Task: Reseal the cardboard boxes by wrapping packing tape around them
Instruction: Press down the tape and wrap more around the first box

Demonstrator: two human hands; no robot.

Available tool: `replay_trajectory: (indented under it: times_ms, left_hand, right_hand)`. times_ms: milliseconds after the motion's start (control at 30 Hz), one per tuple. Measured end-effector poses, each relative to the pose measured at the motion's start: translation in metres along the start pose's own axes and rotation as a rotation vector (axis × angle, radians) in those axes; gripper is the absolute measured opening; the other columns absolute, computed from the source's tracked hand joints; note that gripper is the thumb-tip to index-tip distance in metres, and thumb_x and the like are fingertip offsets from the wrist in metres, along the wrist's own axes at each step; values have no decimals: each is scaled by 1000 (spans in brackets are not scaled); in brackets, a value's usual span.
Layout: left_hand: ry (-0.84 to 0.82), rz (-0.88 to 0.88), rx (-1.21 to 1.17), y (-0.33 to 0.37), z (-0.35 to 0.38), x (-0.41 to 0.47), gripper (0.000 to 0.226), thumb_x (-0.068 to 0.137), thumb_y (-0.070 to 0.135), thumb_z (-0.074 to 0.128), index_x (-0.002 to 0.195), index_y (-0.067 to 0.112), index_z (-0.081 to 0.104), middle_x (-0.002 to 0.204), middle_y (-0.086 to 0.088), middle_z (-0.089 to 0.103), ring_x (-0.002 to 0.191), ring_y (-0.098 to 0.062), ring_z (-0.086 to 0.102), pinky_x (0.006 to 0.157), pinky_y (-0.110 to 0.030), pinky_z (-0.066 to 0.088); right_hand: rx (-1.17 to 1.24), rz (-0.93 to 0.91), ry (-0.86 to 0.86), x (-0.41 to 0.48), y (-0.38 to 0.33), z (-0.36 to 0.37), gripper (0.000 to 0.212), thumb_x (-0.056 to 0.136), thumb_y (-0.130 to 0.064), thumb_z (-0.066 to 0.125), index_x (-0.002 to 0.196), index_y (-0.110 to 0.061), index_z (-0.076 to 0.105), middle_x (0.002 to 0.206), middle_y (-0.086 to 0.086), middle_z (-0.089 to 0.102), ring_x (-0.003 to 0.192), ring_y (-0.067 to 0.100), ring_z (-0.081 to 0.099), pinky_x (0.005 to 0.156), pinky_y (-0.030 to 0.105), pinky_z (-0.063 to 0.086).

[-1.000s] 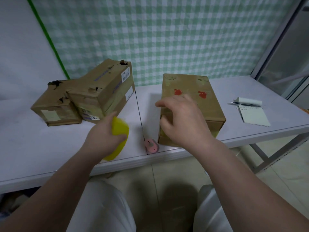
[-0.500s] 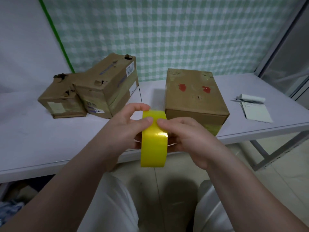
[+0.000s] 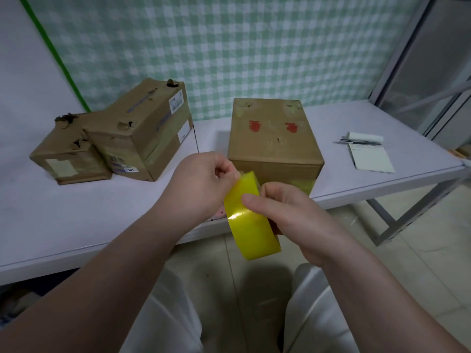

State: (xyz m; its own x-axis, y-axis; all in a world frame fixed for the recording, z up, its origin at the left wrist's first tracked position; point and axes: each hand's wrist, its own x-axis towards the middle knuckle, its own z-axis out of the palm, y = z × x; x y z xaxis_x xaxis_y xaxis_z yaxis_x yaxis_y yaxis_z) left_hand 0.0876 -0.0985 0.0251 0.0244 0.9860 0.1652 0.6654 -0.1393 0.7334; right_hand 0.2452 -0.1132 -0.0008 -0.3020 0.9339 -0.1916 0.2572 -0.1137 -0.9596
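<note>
A yellow roll of packing tape [image 3: 251,225] hangs in front of the table edge, tilted. My right hand [image 3: 293,217] grips it from the right, thumb across its outer face. My left hand [image 3: 204,184] has its fingers curled at the roll's top edge, pinching there. Just behind the hands stands a brown cardboard box [image 3: 272,138] with two red marks on top. Two torn, battered cardboard boxes sit at the left: a low one [image 3: 66,159] and a bigger one [image 3: 142,131] leaning against it.
The white table [image 3: 63,220] runs across the view with its front edge near my knees. A notepad [image 3: 369,159] and a pen [image 3: 359,142] lie at the right. A pink object [image 3: 219,214] peeks out under my left hand. A checked wall stands behind.
The roll went from my left hand alone to both hands in front of the table. My right hand left the box top and now grips the roll; left fingers moved to its top edge.
</note>
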Motion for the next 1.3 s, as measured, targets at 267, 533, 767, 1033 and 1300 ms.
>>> replay_trajectory:
  times_ms: [267, 533, 767, 1033, 1300]
  left_hand:
    - [137, 194, 90, 17, 20, 4, 14, 91, 14, 54, 78, 16, 59, 69, 12, 55, 66, -3, 51, 55, -13, 35]
    - [213, 331, 38, 29, 34, 3, 15, 92, 12, 52, 78, 17, 54, 68, 14, 49, 64, -5, 48, 55, -11, 31]
    - [282, 428, 73, 35, 39, 0, 14, 90, 10, 49, 78, 17, 47, 68, 16, 43, 64, -1, 46, 60, -8, 32]
    - [281, 392, 121, 40, 40, 8, 15, 95, 12, 46, 81, 18, 46, 68, 13, 44, 63, -3, 43, 58, -11, 33]
    - [263, 250, 112, 36, 36, 32, 14, 96, 16, 48, 82, 19, 51, 63, 10, 48, 58, -3, 46, 53, -13, 33]
  right_hand:
    - [122, 9, -38, -7, -2, -23, 33, 65, -37, 74, 87, -15, 62, 80, 2, 67, 73, 17, 66, 66, 35, 53]
    - [85, 23, 14, -14, -12, -43, 64, 61, -43, 71, 100, 6, 58, 80, 9, 65, 74, 23, 63, 69, 41, 50]
    - [30, 66, 7, -14, -16, -55, 74, 60, -52, 69, 107, 5, 61, 85, 11, 64, 75, 23, 61, 73, 38, 45]
    - [73, 140, 109, -13, -12, -51, 56, 76, -54, 69, 102, -5, 69, 100, 18, 71, 92, 36, 69, 84, 48, 54]
    - [184, 61, -94, -14, -10, -57, 58, 70, -37, 63, 111, 5, 63, 83, 7, 66, 75, 17, 62, 67, 28, 49]
